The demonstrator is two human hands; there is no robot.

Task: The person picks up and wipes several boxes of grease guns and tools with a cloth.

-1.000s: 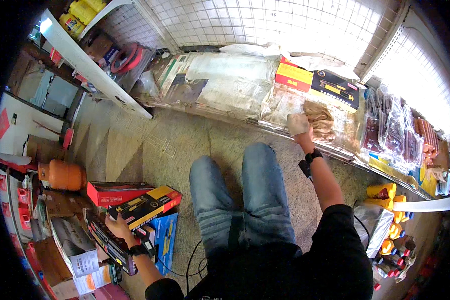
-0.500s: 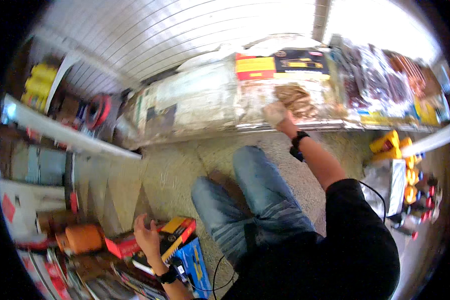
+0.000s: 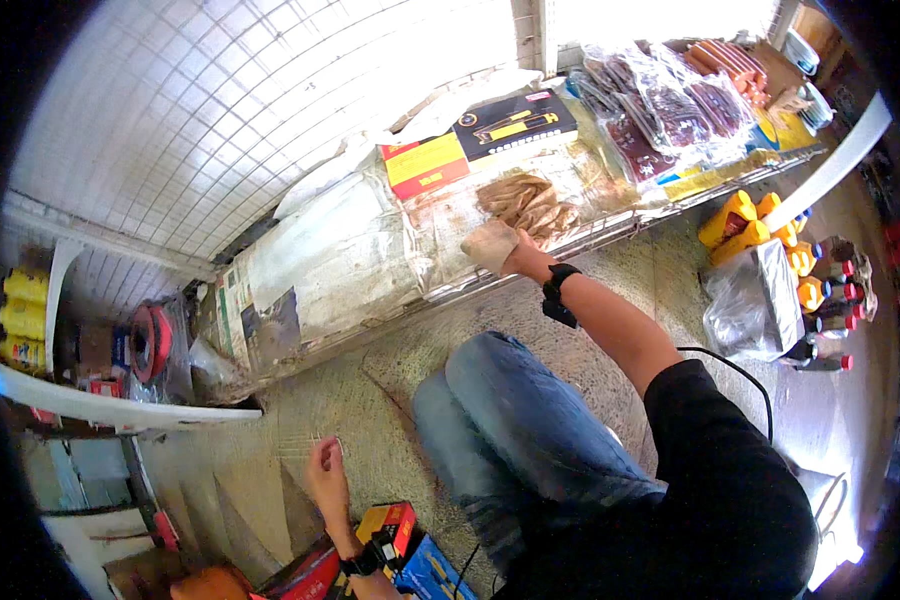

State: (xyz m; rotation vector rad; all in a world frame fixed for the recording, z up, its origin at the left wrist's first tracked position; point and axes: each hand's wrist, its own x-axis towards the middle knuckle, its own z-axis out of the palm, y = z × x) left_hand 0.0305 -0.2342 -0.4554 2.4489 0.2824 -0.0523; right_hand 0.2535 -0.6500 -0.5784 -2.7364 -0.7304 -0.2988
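My right hand grips a pale crumpled cloth on the paper-lined shelf, just in front of a heap of crumpled brown paper. Behind the heap lie a red-and-yellow box and a black boxed tool. My left hand hangs over the floor with loosely bent fingers and nothing visible in it, above and left of stacked red, black and blue boxes.
Plastic-wrapped packs fill the shelf's right end. Below them stand yellow jugs, dark bottles and a silvery bagged item. Yellow containers and a red coil sit at left. A cable runs beside my arm.
My left hand has left the boxes on the floor and moved up and right. My right hand stays on the cloth, while the view and my legs have turned toward the shelf.
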